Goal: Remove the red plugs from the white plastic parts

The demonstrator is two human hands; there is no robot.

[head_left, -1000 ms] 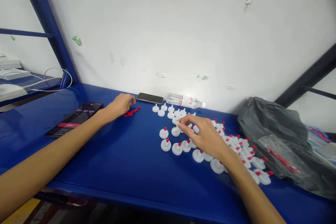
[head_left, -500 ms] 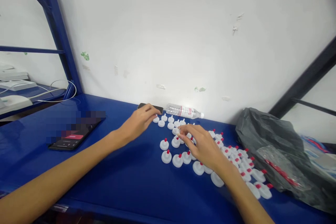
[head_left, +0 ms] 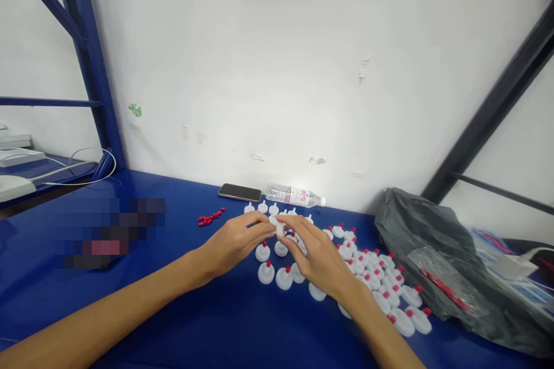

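My right hand (head_left: 309,248) pinches a small white plastic nozzle piece (head_left: 280,229) above the blue table (head_left: 208,317). The fingertips of my left hand (head_left: 242,239) come together at the same piece, from its left side. What lies between the left fingertips is too small to make out. Beneath and around my hands stand several white round caps with bare tips, such as one cap (head_left: 262,206) at the back. Several more have red tips, among them a capped piece (head_left: 284,278) in front and a dense group (head_left: 383,282) to the right.
Small red pieces (head_left: 209,218) lie left of the caps. A phone (head_left: 239,192) and a clear bottle (head_left: 294,195) lie by the wall. A dark plastic bag (head_left: 402,236) is at the right, a partly pixelated device (head_left: 104,248) at the left.
My left hand has moved right and down to meet my right hand. A white piece now shows raised between them. Red pieces and the whole phone are now uncovered. The view has shifted slightly.
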